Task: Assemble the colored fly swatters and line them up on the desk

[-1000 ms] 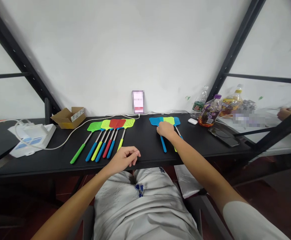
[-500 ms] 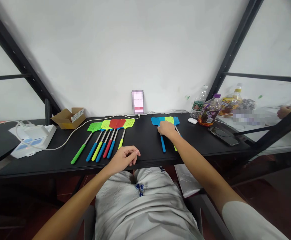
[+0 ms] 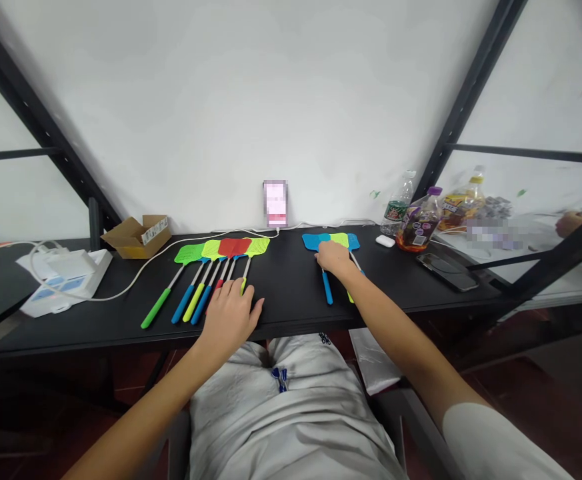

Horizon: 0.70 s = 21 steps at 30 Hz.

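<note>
Left swatters (image 3: 234,248): overlapping row on the desk's (image 3: 285,293) left half, heads toward back edge, handles toward front edge. Risk: lifting one may drag neighbours, because heads overlap.
Left hand (image 3: 231,310): palm down near front edge, fingers loosely spread over red, blue and yellow handles; no grip shows. Risk: a sideways push could skew the row.
Right swatters (image 3: 339,239): blue and yellow, right of the desk's middle, heads toward back edge.
Right hand (image 3: 333,259): curled over the shafts below the heads; grasp hidden, cannot tell. Risk: pressing there might shift overlapped heads.
White power strip (image 3: 65,283): left end.
Carton (image 3: 138,247): back edge, left.
Cable (image 3: 141,280): runs close behind left heads; could snag and tug the upright phone (image 3: 276,202).
White case (image 3: 385,241), bottles (image 3: 421,227), dark phone (image 3: 447,271): right end, limiting rightward room.
</note>
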Each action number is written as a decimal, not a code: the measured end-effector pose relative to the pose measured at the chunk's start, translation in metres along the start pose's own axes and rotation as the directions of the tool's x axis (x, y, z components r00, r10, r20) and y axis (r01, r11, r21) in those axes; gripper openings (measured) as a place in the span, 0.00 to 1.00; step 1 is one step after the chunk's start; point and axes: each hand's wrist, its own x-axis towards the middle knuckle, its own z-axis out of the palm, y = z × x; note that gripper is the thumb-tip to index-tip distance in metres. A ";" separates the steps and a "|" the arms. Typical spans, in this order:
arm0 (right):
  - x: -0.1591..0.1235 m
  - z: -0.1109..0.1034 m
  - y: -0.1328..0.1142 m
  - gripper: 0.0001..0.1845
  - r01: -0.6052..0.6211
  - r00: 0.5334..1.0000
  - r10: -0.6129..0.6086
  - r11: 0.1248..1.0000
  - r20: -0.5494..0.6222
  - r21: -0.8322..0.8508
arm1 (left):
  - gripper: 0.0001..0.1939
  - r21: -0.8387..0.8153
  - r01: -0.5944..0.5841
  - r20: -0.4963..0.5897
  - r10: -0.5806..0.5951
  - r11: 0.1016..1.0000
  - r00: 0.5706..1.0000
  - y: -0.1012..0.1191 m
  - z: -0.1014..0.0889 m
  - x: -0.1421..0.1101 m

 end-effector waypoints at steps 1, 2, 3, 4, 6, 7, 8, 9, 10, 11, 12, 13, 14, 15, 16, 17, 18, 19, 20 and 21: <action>0.000 0.000 0.000 0.16 0.002 1.000 -0.002 1.000 -0.001 -0.002 | 0.15 0.013 0.006 0.025 -0.007 1.000 1.000 0.000 0.001 -0.001; 0.000 -0.001 0.000 0.16 0.003 1.000 -0.003 1.000 -0.002 -0.003 | 0.17 0.024 0.011 0.048 -0.012 1.000 0.999 0.001 0.003 -0.001; 0.000 -0.001 0.000 0.16 0.003 1.000 -0.003 1.000 -0.002 -0.005 | 0.18 0.034 0.014 0.067 -0.016 0.999 0.998 0.002 0.004 -0.002; 0.000 -0.001 0.000 0.16 0.000 1.000 0.000 1.000 -0.003 -0.006 | 0.19 0.043 0.017 0.083 -0.021 0.999 0.996 0.004 0.004 -0.002; 0.000 -0.001 0.001 0.16 -0.008 1.000 0.008 1.000 -0.005 -0.008 | 0.20 0.052 0.024 0.105 -0.029 0.998 0.994 0.006 0.004 -0.003; 0.000 -0.002 0.001 0.15 -0.012 1.000 0.012 1.000 -0.007 -0.008 | 0.20 0.051 0.029 0.110 -0.034 0.998 0.993 0.007 0.004 -0.003; 0.000 -0.002 0.002 0.16 -0.016 1.000 0.016 1.000 -0.008 -0.008 | 0.20 0.046 0.032 0.111 -0.037 0.998 0.993 0.008 0.003 -0.004; -0.001 -0.002 0.002 0.16 -0.019 1.000 0.019 1.000 -0.010 -0.006 | 0.20 0.038 0.035 0.110 -0.039 0.999 0.993 0.008 0.002 -0.004; -0.001 -0.002 0.002 0.16 -0.022 1.000 0.022 1.000 -0.013 -0.004 | 0.20 0.027 0.037 0.106 -0.040 0.999 0.994 0.009 0.002 -0.005; -0.002 -0.003 0.002 0.16 -0.025 1.000 0.025 1.000 -0.015 -0.001 | 0.20 0.012 0.039 0.102 -0.040 0.999 0.994 0.009 0.001 -0.005; -0.003 -0.004 0.001 0.16 -0.030 0.999 0.030 1.000 -0.018 0.003 | 0.19 -0.004 0.042 0.098 -0.041 0.999 0.994 0.009 0.001 -0.006; -0.004 -0.005 0.001 0.17 -0.037 0.999 0.037 0.999 -0.023 0.007 | 0.19 -0.023 0.045 0.095 -0.043 0.999 0.995 0.010 0.000 -0.007; -0.005 -0.008 0.001 0.17 -0.045 0.999 0.045 0.999 -0.031 0.012 | 0.19 -0.043 0.048 0.092 -0.044 0.998 0.995 0.010 0.000 -0.008; -0.007 -0.011 0.001 0.18 -0.054 0.998 0.054 0.998 -0.042 0.017 | 0.18 -0.064 0.045 0.092 -0.039 0.997 0.995 0.010 0.000 -0.008; -0.009 -0.014 0.001 0.19 -0.063 0.996 0.064 0.998 -0.057 0.022 | 0.18 -0.084 0.037 0.095 -0.028 0.996 0.995 0.010 -0.001 -0.009; -0.012 -0.018 0.002 0.20 -0.072 0.995 0.073 0.997 -0.073 0.025 | 0.17 -0.102 0.024 0.103 -0.013 0.994 0.995 0.009 -0.001 -0.009; -0.016 -0.023 0.004 0.21 -0.085 0.991 0.087 0.996 -0.097 0.030 | 0.17 -0.117 0.010 0.117 0.004 0.993 0.993 0.008 -0.001 -0.010; -0.020 -0.027 0.007 0.22 -0.099 0.986 0.104 0.994 -0.128 0.041 | 0.16 -0.129 -0.001 0.134 0.019 0.992 0.991 0.006 -0.001 -0.011; -0.025 -0.032 0.009 0.22 -0.115 0.978 0.123 0.992 -0.166 0.059 | 0.16 -0.140 -0.007 0.153 0.029 0.990 0.988 0.005 -0.001 -0.012; -0.030 -0.036 0.013 0.23 -0.134 0.963 0.152 0.987 -0.222 0.093 | 0.16 -0.150 -0.008 0.171 0.034 0.989 0.985 0.003 -0.002 -0.013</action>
